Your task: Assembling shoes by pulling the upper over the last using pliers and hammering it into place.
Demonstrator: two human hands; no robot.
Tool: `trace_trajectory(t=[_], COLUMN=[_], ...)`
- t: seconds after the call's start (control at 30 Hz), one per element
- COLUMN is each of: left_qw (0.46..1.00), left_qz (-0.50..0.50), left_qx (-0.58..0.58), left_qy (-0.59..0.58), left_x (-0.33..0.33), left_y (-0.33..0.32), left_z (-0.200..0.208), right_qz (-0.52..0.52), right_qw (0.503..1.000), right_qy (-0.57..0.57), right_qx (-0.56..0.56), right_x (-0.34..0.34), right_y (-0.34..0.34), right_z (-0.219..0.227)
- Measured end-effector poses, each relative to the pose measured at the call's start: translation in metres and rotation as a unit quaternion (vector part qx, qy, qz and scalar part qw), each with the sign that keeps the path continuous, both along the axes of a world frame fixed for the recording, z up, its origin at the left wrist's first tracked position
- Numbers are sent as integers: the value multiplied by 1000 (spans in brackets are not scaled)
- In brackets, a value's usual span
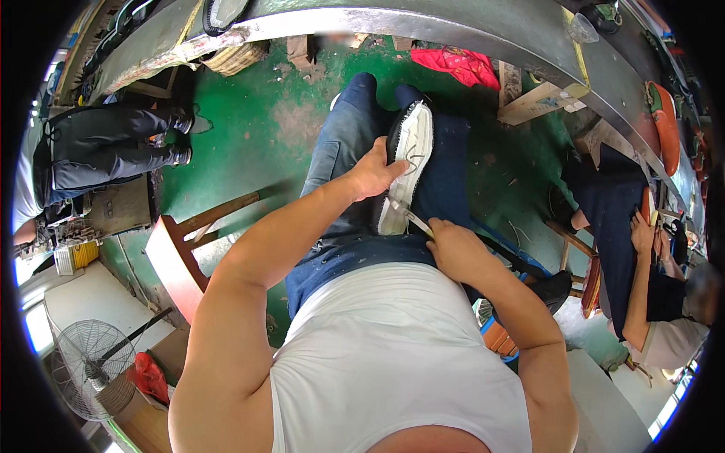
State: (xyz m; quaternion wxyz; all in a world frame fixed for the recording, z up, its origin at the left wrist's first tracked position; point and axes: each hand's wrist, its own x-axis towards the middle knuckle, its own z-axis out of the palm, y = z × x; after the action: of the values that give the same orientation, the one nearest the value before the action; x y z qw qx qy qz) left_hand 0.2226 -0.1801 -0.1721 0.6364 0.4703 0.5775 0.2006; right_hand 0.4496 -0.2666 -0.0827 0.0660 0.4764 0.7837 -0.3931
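Note:
A dark shoe (410, 143) rests bottom up on my lap, its white underside edged with stitches and its toe pointing away from me. My left hand (377, 172) grips it at the middle from the left side, thumb on the white underside. In my right hand (455, 253) is a slim hand tool (411, 219) with a metal end and a pale handle. That metal end lies over the shoe's heel part; whether it touches, I cannot tell. The tool's exact kind is unclear, and my right fingers partly hide its handle.
A long metal-edged workbench (445, 29) curves across the far side, with an orange shoe (664, 127) on its right part. Red cloth (457, 66) lies beneath. A wooden stool (177, 264) and a fan (92, 370) stand left. Other people are at both sides.

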Motion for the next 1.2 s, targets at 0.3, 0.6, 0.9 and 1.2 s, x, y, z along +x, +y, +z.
trace_trajectory(t=[0.3, 0.6, 0.9, 1.2], left_qw=[993, 995, 995, 881], left_qz=[37, 65, -15, 186], left_qx=[110, 8, 86, 61], left_qy=[-28, -73, 41, -431], left_x=[10, 3, -10, -24], left_y=[-31, -80, -69, -51], left_z=[-5, -1, 10, 123], right_qz=[-17, -143, -44, -278], right_qw=[979, 923, 992, 932], right_qy=[27, 114, 117, 196], right_qx=[-203, -339, 27, -122], right_x=[24, 46, 5, 38], right_y=[19, 23, 24, 1], right_z=[-12, -3, -35, -39])
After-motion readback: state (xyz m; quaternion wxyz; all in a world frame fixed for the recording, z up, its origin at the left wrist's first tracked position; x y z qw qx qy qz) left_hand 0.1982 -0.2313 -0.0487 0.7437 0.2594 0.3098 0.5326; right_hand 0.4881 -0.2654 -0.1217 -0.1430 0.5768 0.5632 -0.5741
